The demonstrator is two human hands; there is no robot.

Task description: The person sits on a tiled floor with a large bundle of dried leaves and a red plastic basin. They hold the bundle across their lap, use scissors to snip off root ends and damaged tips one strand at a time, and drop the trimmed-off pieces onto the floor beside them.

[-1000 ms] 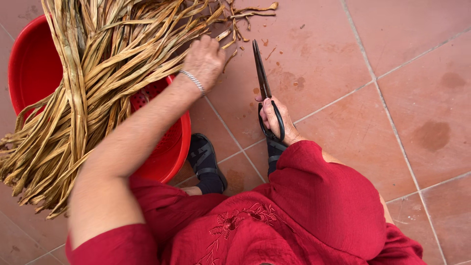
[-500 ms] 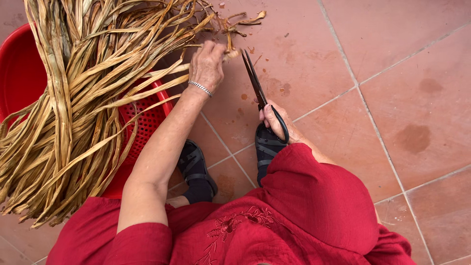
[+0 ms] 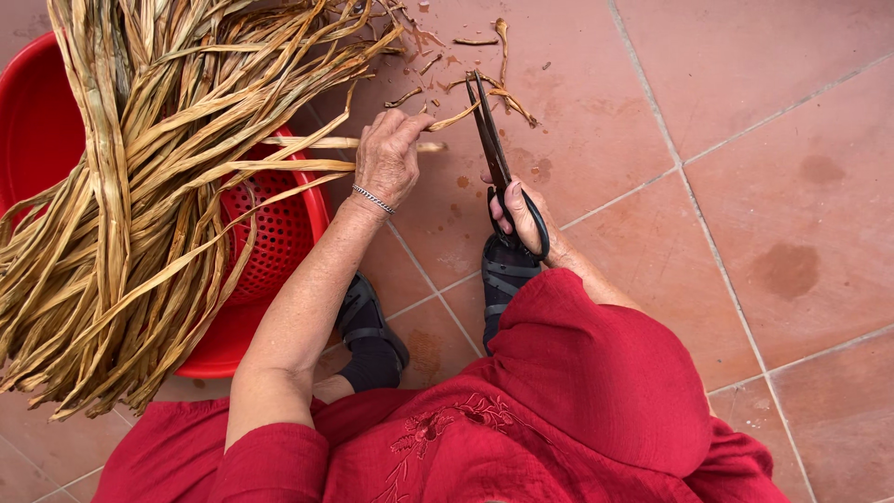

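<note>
Closer now, the left hand [image 3: 386, 158] pinches one dry leaf strip [image 3: 445, 121] just left of the scissors [image 3: 492, 154], which the right hand [image 3: 526, 219] grips; light, brittle, best held near its end.

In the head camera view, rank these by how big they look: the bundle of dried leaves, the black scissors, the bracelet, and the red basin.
1. bundle of dried leaves, largest.
2. red basin, though the leaves hide much of it, so its rank against them is unsure.
3. black scissors, in the right hand.
4. bracelet on the left wrist, smallest.
</note>
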